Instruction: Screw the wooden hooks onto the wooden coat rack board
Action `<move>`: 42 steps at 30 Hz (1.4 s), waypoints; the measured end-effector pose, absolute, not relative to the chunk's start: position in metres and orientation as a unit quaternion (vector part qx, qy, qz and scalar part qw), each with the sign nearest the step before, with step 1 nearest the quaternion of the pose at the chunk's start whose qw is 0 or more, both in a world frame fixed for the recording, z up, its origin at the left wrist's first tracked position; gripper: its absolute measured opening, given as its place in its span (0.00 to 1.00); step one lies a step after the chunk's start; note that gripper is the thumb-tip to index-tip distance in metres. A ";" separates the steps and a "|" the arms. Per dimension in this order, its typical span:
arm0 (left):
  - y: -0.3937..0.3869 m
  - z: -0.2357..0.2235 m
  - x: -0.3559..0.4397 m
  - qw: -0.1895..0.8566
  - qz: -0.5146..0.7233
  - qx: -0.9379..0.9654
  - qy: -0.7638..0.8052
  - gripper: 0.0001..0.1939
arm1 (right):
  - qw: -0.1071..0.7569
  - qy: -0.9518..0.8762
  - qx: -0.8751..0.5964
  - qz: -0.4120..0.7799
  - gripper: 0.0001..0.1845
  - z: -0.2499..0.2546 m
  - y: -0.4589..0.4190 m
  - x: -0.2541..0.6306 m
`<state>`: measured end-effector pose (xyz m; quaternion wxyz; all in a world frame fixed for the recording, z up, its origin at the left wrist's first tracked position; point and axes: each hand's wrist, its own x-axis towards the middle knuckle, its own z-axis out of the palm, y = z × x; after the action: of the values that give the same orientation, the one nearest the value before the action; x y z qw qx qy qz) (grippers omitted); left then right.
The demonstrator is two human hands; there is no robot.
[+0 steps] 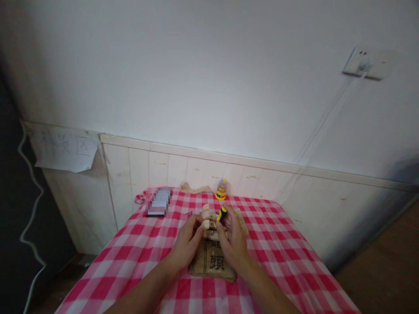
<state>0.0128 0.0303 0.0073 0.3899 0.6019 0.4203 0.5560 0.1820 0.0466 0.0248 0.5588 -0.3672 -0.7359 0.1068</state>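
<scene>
My left hand [188, 237] is closed, with thumb and fingers pinching a pale tan curved strip [205, 213]. My right hand [234, 233] grips a short yellow-and-black handled tool [221, 214], perhaps a screwdriver; its working end is hidden. Between the hands lie further pale tan pieces [211, 234], partly covered by fingers, with small dark spots that may be holes. Under them is a worn brown cardboard piece [212, 261] with dark printed characters. Beyond the left hand lies a small thin metal item [188, 213], too small to name.
A red-and-white checked cloth [131, 261] covers the table. A phone [159, 203] lies at the back left. Near the wall are a yellow-labelled clear bottle [221, 189] and a loose tan strip [194, 189]. A wall socket [369, 64] with a plugged cable is at upper right.
</scene>
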 end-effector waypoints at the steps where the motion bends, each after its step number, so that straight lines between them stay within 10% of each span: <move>1: 0.030 0.007 0.013 0.386 0.557 0.602 0.421 0.14 | 0.559 -0.736 -0.363 0.116 0.27 0.023 0.047 0.182; 42: 0.032 0.002 0.012 0.382 0.552 0.602 0.431 0.13 | 0.577 -0.690 -0.417 0.131 0.27 0.020 0.055 0.183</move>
<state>0.0118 0.0323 0.0023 0.3823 0.6023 0.4315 0.5522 0.1830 0.0550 0.0202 0.5765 -0.4171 -0.6902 0.1313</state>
